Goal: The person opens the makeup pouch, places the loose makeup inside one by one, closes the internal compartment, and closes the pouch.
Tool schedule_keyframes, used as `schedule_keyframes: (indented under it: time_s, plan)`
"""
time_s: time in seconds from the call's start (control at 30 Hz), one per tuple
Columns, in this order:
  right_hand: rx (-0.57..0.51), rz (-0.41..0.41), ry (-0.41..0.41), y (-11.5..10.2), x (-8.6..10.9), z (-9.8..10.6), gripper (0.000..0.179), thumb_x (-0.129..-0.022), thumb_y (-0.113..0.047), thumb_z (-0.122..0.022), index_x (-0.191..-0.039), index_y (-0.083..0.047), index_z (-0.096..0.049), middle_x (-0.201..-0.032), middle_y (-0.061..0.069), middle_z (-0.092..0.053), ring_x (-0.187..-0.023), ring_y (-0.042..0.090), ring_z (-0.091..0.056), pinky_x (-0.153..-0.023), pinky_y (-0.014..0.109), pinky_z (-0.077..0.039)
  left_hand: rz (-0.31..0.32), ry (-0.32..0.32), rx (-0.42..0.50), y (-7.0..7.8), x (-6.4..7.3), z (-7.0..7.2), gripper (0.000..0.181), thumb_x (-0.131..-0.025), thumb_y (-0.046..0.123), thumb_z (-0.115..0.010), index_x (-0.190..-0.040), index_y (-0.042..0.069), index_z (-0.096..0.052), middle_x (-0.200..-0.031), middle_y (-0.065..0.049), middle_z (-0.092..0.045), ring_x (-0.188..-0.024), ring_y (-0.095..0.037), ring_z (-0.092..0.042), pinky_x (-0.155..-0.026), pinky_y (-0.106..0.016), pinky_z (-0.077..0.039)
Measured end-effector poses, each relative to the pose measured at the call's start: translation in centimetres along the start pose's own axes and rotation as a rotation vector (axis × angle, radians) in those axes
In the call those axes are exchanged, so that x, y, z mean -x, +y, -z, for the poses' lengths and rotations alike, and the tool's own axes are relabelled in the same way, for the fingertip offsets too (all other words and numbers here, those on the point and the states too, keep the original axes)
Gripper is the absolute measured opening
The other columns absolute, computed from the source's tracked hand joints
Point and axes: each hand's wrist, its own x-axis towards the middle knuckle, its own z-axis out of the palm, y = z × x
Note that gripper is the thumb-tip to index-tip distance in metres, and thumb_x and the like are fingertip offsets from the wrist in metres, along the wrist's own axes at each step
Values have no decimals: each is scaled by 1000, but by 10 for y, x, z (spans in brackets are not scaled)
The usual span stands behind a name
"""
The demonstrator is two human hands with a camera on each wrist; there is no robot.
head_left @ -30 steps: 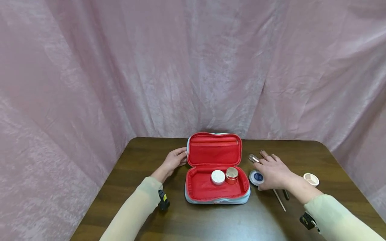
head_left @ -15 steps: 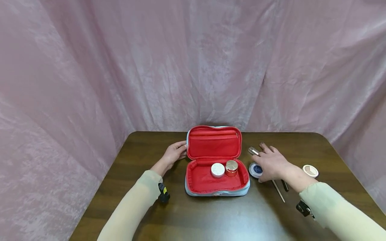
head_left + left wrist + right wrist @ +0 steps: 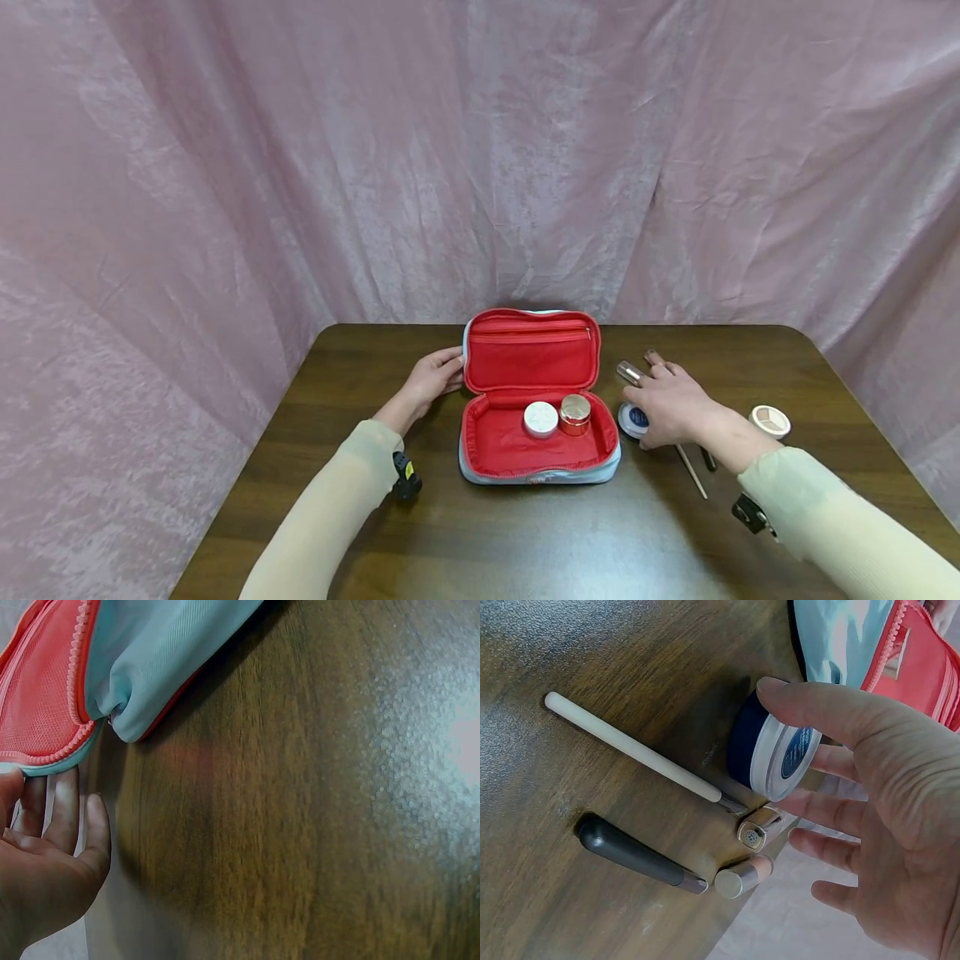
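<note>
A red-lined, pale blue zip pouch (image 3: 480,462) lies unzipped with its lid standing up. My left hand (image 3: 431,379) holds the lid's left edge, thumb in front and fingers behind. In the left wrist view the thumb (image 3: 9,787) overlaps the lid's border (image 3: 67,761). Inside the pouch sit a white-lidded jar (image 3: 541,419) and a gold-lidded jar (image 3: 575,413). To the right, my right hand (image 3: 675,407) grips a round cosmetic jar (image 3: 769,750) with a navy base and a clear rim, thumb on one side and fingers on the other.
Beyond the right hand lie two small capped tubes (image 3: 761,829) (image 3: 742,876). A white-handled brush (image 3: 634,746) and a black-handled one (image 3: 637,851) lie beside them. A round three-part palette (image 3: 770,422) is farther right. Pink curtains (image 3: 480,150) hang behind the wooden table (image 3: 525,542).
The head view has tilted, so everything sits higher in it. My right fingers have drawn in slightly around the navy jar. The left hand stays at the lid.
</note>
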Motion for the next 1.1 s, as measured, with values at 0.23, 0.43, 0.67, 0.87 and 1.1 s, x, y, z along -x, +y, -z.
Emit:
schedule_keyframes:
  time_s: [0.23,0.43,0.67,0.87,1.1]
  plan:
    - [2,0,-15,-1,-2,2,52,-63,-40,-93,-106,-21,-72,-107,13,-71,-129,55,-45,-104,64,-38,0,9,0,0,1,0,39,-107,19,-57,-144,5,-59,-115,-8,-73,-91,-12,-70,-102,-53,-50]
    - [6,16,18,-1,-1,0,50,-61,-39,-93,-103,-22,-74,-99,9,-72,-123,50,-50,-103,64,-39,6,11,15,-1,0,0,38,-107,18,-56,-143,5,-60,-110,-6,-74,-87,-10,-69,-101,-53,-50]
    - [19,54,51,-1,-2,-3,42,-61,-32,-90,-97,-20,-73,-85,1,-70,-97,37,-59,-112,63,-31,1,11,18,-1,0,-1,38,-107,17,-56,-143,5,-60,-111,-6,-74,-87,-10,-70,-101,-53,-50]
    - [37,73,60,-3,-3,-3,38,-59,-29,-88,-93,-19,-72,-74,-4,-65,-88,34,-59,-113,65,-28,6,12,10,0,2,-1,39,-107,18,-57,-143,5,-59,-112,-7,-73,-89,-12,-70,-102,-53,-50]
    - [39,66,73,-3,-1,-5,40,-60,-28,-85,-96,-17,-70,-83,3,-69,-93,36,-59,-114,64,-27,0,5,-13,1,2,-1,40,-107,20,-57,-145,6,-58,-116,-8,-73,-92,-13,-70,-101,-52,-51]
